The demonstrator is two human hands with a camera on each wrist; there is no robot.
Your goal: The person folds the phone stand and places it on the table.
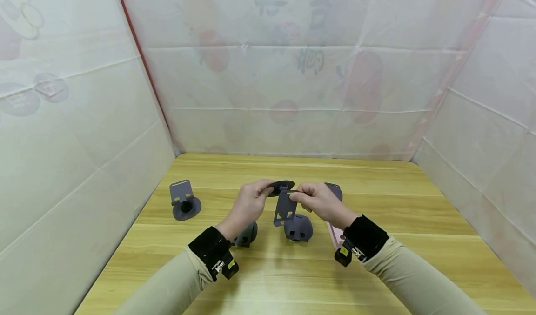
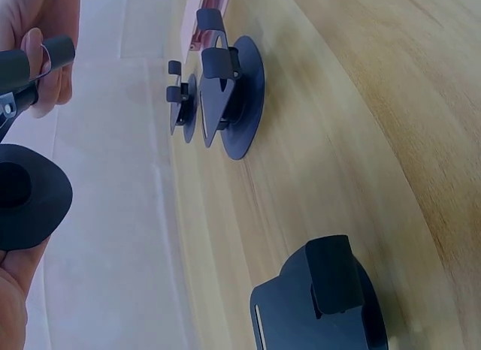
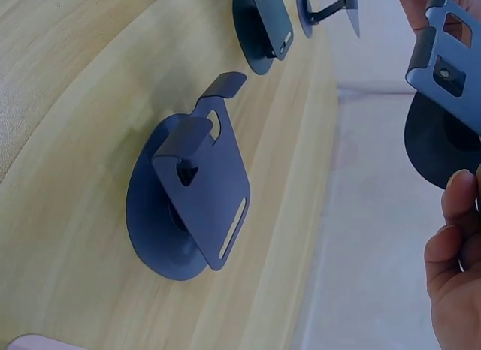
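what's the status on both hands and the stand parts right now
Left hand pinches round base disc. Right hand pinches grey stand plate, held against the disc above the table. Nothing between them; finished stands sit apart.

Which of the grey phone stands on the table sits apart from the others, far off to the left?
The assembled stand near the left wall, standing alone; the others cluster under the hands.

Both forearms, in beige sleeves with black wrist straps, reach forward and converge above the table. The left hand [image 1: 250, 204] is raised, its fingers curled and thumb closed in a pinch at the fingertips. The right hand [image 1: 321, 202] faces it at the same height, fingers likewise curled in a pinch. The fingertips of both hands nearly meet.
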